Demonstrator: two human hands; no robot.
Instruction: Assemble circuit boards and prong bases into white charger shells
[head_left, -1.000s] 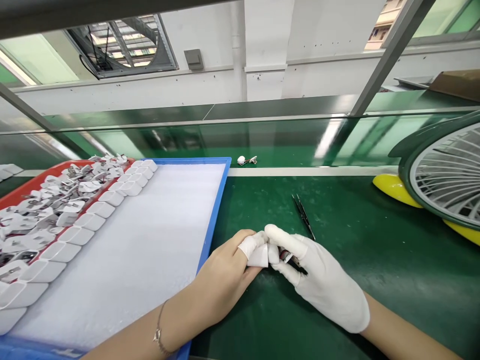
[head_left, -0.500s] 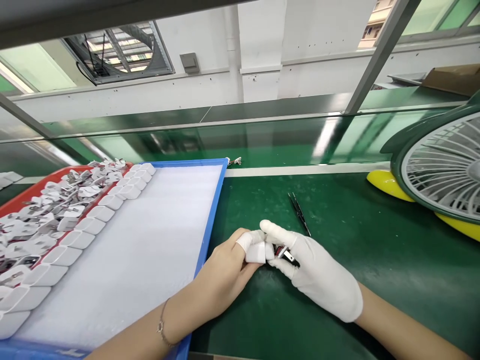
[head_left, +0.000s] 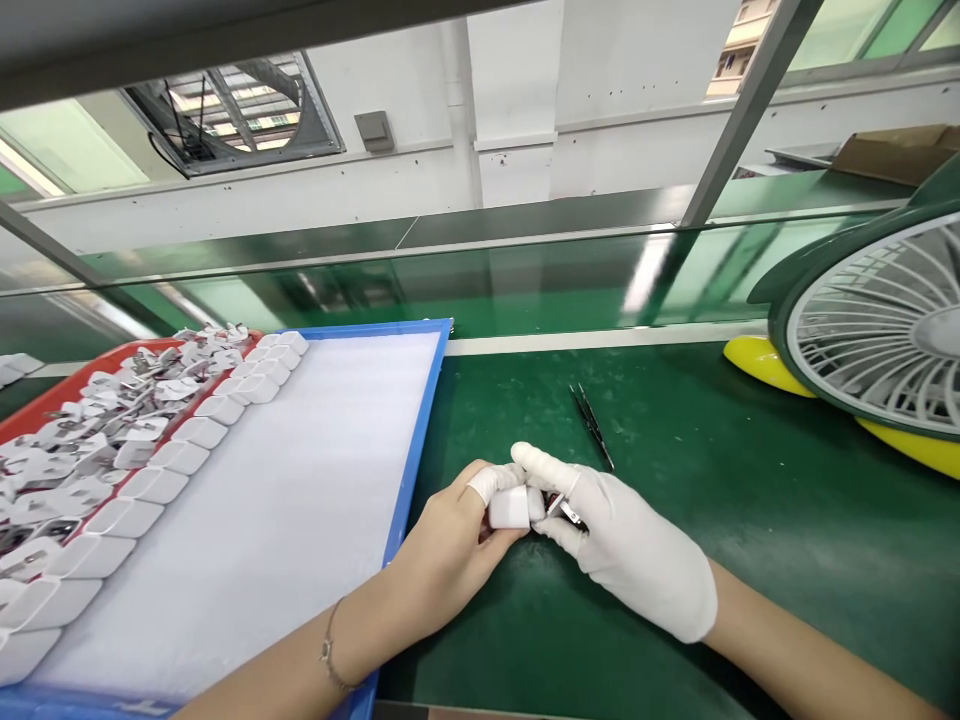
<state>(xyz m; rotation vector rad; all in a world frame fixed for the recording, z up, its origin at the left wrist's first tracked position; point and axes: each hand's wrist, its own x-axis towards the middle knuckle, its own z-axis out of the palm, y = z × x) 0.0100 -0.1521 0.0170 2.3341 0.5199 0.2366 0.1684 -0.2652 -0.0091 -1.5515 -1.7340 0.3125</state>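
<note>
Watching the left hand [head_left: 454,540] pinch the casing [head_left: 510,508] and the right hand [head_left: 637,550] pinch the plug [head_left: 571,515] — I judge a slack grip could drop either.

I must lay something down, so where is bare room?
Bare: the green tabletop between the right hand and the fan, also the blue tray right of its row of white housings. Crowded: the red bin, heaped with plug parts.

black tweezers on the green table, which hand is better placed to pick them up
Likely the right hand: the black tweezers lie just beyond it, while the left hand is farther off, holding a white casing. The right hand has a pronged part in its grasp, though.
</note>
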